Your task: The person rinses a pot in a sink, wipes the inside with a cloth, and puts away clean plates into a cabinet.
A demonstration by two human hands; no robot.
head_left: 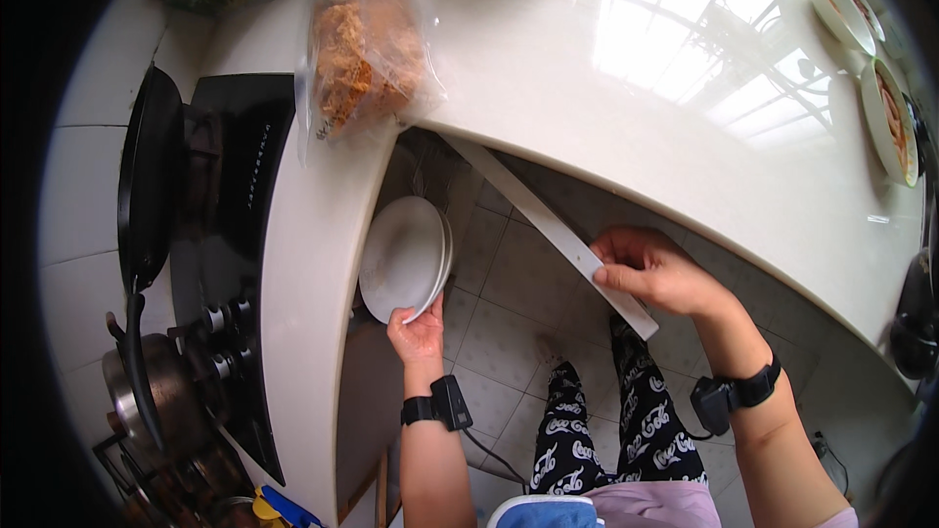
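Observation:
In the head view, my left hand [418, 334] grips the near rim of a few stacked white plates [402, 257]. The plates are tilted, below the countertop edge, partly inside an opened lower cabinet. My right hand [649, 268] pinches the top edge of a white cabinet door [543, 224], which stands swung out from under the counter. The far side of the plates and the cabinet's interior are partly hidden by the countertop [469, 81].
A black gas stove [235, 249] at left carries a black frying pan [150, 183] and a steel pot [147, 396]. A plastic bag of brown food [367, 59] lies on the counter corner. Bowls of food [888, 121] stand at the far right. My legs are below, on floor tiles.

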